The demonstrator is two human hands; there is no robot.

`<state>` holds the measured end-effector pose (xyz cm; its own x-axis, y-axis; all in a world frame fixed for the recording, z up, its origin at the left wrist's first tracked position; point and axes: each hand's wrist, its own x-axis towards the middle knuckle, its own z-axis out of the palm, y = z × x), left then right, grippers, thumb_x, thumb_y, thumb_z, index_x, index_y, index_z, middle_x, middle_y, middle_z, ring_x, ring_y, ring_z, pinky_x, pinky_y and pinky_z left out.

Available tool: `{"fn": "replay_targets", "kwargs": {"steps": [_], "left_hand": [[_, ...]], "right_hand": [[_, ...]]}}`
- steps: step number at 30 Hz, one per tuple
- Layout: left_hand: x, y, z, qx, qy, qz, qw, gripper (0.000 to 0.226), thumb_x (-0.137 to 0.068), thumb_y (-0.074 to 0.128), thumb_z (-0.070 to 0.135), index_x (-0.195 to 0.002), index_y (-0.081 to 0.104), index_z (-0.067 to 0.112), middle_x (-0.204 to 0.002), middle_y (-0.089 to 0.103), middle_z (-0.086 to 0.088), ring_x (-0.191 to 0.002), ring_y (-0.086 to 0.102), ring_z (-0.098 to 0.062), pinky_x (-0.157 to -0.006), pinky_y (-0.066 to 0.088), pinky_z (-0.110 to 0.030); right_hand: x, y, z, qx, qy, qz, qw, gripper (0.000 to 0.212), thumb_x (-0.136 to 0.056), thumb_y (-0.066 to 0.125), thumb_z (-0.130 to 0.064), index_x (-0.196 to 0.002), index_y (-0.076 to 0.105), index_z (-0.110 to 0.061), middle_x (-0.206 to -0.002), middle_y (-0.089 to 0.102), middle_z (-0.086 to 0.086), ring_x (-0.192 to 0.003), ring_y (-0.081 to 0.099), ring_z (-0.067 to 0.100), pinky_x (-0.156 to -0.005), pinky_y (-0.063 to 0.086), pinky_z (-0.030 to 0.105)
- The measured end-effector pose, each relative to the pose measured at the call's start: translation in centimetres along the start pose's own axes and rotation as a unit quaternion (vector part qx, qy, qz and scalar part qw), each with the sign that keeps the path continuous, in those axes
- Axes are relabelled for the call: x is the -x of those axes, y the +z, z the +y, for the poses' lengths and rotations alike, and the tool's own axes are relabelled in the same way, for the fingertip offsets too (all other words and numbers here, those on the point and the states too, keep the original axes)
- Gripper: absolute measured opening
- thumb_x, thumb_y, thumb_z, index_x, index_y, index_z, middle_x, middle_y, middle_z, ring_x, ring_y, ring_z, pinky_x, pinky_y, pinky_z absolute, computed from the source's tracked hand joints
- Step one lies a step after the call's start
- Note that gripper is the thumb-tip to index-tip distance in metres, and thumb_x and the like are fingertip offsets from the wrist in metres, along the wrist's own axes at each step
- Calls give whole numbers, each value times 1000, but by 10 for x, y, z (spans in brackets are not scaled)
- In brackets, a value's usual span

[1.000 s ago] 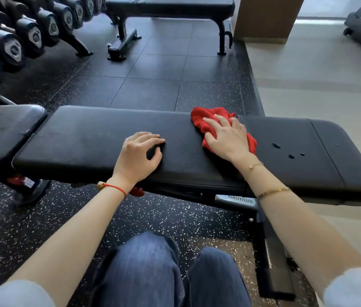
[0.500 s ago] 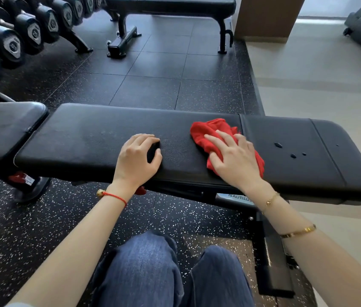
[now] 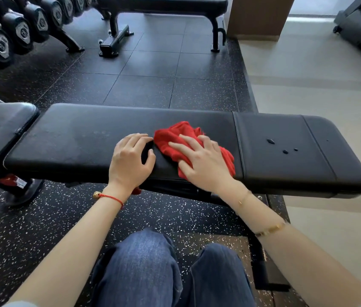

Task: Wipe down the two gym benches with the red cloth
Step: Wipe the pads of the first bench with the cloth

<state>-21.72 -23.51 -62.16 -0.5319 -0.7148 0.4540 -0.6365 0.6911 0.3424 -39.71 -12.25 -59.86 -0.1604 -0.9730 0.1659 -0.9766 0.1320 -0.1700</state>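
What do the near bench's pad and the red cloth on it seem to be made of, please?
The near bench pad looks like black vinyl or faux leather: a smooth, faintly glossy skin with stitched seams, and water drops beading on it. The red cloth looks like soft terry or microfibre: matte, fuzzy and bunched in folds. The exact fibre cannot be told.

- Soft, even daylight comes from beyond the near bench point(image 3: 286, 138), upper right, where the pale floor point(image 3: 319, 85) is brightest.
- Faint sheen on its padding; mild shadows beneath it.
- Focus sharp; wide-angle bending at the edges.
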Motion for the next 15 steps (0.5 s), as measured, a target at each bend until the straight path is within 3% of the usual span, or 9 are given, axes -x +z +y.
{"fn": "replay_targets", "kwargs": {"steps": [4, 9, 12, 15], "left_hand": [[1, 1, -1, -4, 5, 0, 1000, 32, -91, 53, 25, -117, 66, 12, -123, 67, -4, -121, 57, -23, -108, 43, -44], [0, 2, 3, -14, 0, 7, 1000, 33, -92, 48, 27, -115, 66, 12, -120, 67, -5, -117, 59, -24, -107, 44, -44], [0, 1, 3, -16, 0, 8, 1000, 33, -91, 48, 27, -114, 66, 12, -119, 67, -5, -116, 59, -24, -106, 44, -43], [0, 2, 3, -15, -1, 8, 1000, 33, -90, 48, 26, -114, 67, 12, -119, 67, -5, -117, 58, -25, -107, 43, -42]], "right_hand": [[28, -12, 40, 29, 58, 20, 998, 51, -89, 39, -47, -140, 42, -48, -151, 38, -16, -127, 37, 28, -106, 27, 42], [-27, -17, 70, 59, 165, -1, 984, 49, -94, 40, -43, -143, 38, -45, -155, 34, -7, -131, 33, 34, -107, 26, 44], [-48, -11, 43, 47, 143, -15, 989, 50, -95, 39, -45, -145, 36, -44, -156, 32, -6, -131, 33, 35, -108, 25, 44], [-27, -1, 9, 45, 55, -13, 997, 51, -93, 40, -45, -144, 37, -44, -155, 33, -8, -131, 34, 33, -107, 24, 42]]}}
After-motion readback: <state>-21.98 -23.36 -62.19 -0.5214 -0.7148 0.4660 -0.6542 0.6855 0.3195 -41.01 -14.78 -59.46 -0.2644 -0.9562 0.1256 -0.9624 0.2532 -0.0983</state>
